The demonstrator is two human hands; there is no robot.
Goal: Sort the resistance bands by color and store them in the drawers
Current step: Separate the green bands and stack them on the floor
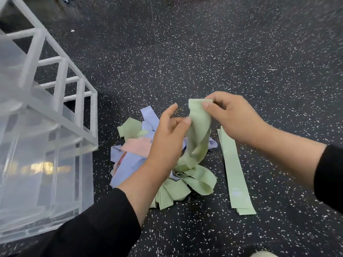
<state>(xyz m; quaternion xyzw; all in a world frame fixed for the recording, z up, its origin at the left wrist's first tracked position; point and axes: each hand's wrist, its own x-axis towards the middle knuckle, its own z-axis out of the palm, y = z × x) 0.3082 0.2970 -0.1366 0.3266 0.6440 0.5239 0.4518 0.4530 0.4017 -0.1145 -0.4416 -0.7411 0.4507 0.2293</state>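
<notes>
R hand pinches green band top, L hand fingers loosely curled, thumb on it, prob. untwisting. Flat green stack at 4 o'clock of mixed pile = sorted.

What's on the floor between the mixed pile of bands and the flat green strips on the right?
In the head view, only bare speckled floor separates the mixed pile from the flat green strips.

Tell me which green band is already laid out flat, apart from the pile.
The flat green band lying straight on the floor, right of the mixed pile. The other greens are crumpled in the pile or held in the hands.
</notes>
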